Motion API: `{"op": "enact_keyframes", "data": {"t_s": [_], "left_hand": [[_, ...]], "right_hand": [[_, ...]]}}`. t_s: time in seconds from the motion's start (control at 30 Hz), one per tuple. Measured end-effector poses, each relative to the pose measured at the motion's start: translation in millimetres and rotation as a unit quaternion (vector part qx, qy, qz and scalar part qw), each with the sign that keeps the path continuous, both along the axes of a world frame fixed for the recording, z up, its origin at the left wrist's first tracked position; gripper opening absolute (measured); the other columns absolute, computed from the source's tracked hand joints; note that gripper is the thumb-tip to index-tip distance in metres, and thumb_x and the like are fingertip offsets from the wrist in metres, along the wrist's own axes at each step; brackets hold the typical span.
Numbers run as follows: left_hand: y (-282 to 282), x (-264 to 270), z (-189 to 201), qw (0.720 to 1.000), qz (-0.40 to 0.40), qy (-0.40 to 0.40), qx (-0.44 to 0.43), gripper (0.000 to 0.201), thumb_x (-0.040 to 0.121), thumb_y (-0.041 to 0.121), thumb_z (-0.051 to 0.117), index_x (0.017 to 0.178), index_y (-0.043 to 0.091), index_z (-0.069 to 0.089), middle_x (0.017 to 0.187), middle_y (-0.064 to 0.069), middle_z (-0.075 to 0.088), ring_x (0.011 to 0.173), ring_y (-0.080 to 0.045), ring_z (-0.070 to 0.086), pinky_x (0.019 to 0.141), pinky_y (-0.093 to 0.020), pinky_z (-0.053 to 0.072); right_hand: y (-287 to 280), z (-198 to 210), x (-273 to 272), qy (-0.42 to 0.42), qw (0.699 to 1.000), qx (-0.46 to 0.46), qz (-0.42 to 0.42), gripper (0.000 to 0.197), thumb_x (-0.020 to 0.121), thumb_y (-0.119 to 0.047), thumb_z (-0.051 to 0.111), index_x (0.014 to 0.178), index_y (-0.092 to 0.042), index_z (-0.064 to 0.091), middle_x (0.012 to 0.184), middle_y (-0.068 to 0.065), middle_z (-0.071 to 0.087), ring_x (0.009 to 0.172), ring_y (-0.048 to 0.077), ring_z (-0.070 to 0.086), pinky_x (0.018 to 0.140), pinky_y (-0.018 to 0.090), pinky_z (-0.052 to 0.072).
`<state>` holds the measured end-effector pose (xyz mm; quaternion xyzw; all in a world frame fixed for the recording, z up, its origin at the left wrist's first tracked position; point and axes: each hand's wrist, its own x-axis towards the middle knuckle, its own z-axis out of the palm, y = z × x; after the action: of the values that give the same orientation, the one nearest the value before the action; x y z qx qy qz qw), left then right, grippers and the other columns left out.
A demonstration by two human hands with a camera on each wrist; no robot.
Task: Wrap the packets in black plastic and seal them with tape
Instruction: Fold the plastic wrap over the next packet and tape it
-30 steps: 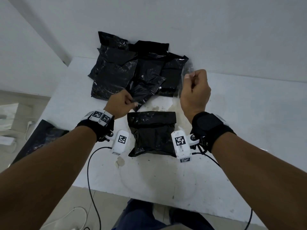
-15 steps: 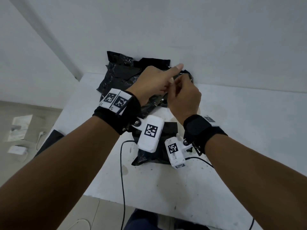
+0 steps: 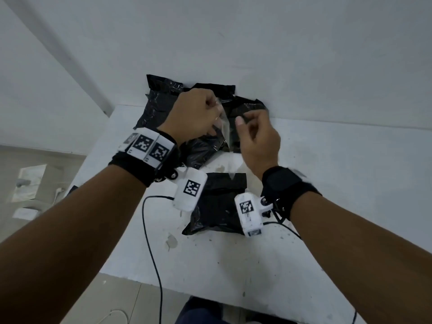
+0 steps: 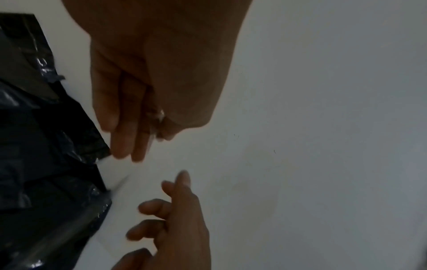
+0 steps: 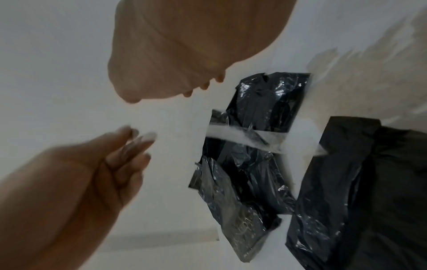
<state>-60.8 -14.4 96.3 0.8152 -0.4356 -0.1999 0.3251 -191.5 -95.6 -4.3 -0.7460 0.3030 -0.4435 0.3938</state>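
Note:
My left hand [image 3: 214,114] is raised over the back pile of black-wrapped packets [image 3: 161,106] and pinches the top of a clear tape strip [image 3: 224,127] that hangs down from it. My right hand [image 3: 244,126] hovers just right of the strip with its fingers loosely curled and its thumb up, holding nothing. Below both wrists, one black-wrapped packet [image 3: 217,206] lies flat on the white table [image 3: 339,183]. In the right wrist view the tape [image 5: 242,136] crosses in front of the pile [image 5: 249,182]. The left wrist view shows both hands [image 4: 148,144] [image 4: 171,210] slightly apart.
A white wall [image 3: 280,54] stands directly behind the pile. A black cable [image 3: 149,242] runs from my left wrist over the table's near edge. White items [image 3: 30,183] lie on the floor at the left. The table shows bare surface at right and front.
My left hand came up from the pile to meet the right and took the tape strip. The right hand has let go and drawn slightly away to the right.

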Motion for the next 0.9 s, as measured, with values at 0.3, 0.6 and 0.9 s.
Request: {"op": "enact_keyframes", "data": {"t_s": [0.3, 0.6, 0.9], "left_hand": [[22.7, 20.9, 15.2, 0.991, -0.117, -0.058, -0.011, 0.012, 0.099, 0.018, 0.057, 0.090, 0.011, 0.060, 0.059, 0.012, 0.069, 0.044, -0.011, 0.062, 0.050, -0.022, 0.050], [41.3, 48.4, 9.9, 0.994, -0.044, -0.097, -0.036, 0.015, 0.099, 0.024, 0.057, 0.085, 0.020, 0.059, 0.075, 0.002, 0.075, 0.041, -0.009, 0.058, 0.056, -0.024, 0.052], [66.3, 75.9, -19.0, 0.990, 0.088, -0.103, -0.038, 0.015, 0.099, 0.025, 0.054, 0.090, 0.014, 0.060, 0.074, 0.003, 0.075, 0.040, -0.011, 0.057, 0.047, -0.020, 0.049]], "right_hand": [[-12.0, 12.8, 15.2, 0.062, 0.915, 0.251, 0.308, 0.049, 0.089, -0.047, 0.062, 0.111, -0.003, 0.064, 0.115, 0.020, 0.067, 0.110, 0.034, 0.063, 0.101, 0.051, 0.047], [-4.0, 3.9, 5.7, 0.124, 0.894, 0.283, 0.324, 0.012, 0.092, -0.020, 0.069, 0.090, -0.009, 0.065, 0.077, 0.009, 0.073, 0.058, 0.012, 0.056, 0.053, 0.023, 0.046], [-12.0, -11.6, -6.6, 0.207, 0.877, 0.314, 0.300, 0.015, 0.092, -0.020, 0.069, 0.082, -0.010, 0.065, 0.062, 0.000, 0.063, 0.049, 0.006, 0.046, 0.048, 0.020, 0.039]]}}
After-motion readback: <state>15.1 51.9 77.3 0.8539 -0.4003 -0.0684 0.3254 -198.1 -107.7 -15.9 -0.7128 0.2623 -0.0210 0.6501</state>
